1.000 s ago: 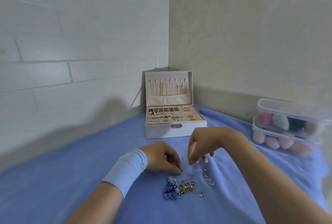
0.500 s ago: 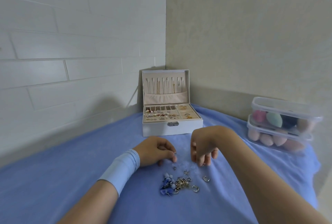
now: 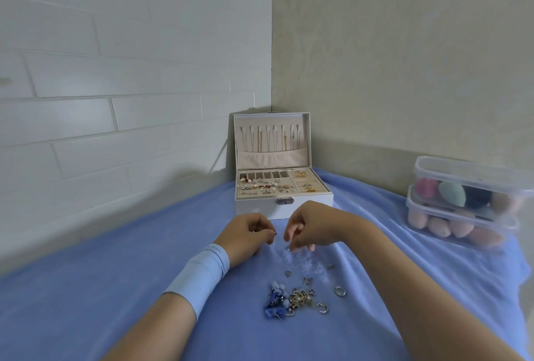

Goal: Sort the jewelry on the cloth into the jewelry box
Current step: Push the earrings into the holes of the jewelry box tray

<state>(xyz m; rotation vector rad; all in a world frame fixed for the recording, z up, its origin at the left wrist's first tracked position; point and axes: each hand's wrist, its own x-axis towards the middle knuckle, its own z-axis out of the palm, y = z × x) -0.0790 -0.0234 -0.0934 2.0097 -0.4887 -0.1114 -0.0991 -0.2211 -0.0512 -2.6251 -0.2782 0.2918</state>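
Note:
A white jewelry box (image 3: 284,208) stands open in the corner, its lid upright with chains hanging inside and its tray holding several earrings and rings. On the blue cloth (image 3: 115,288) lies a pile of jewelry (image 3: 291,300) with blue bead pieces, silver hoops and small charms. My left hand (image 3: 250,235) pinches a small silver piece between thumb and fingers, just in front of the box. My right hand (image 3: 307,229) hovers beside it, fingertips pinching another tiny silver piece (image 3: 288,248) above the cloth.
Two stacked clear plastic boxes (image 3: 462,201) of coloured makeup sponges sit at the right on the cloth. White brick wall stands to the left, a beige wall behind. The cloth's edge drops off at the far right.
Both hands have lifted from the jewelry pile and moved toward the box, each holding a small piece. The pile stays on the cloth.

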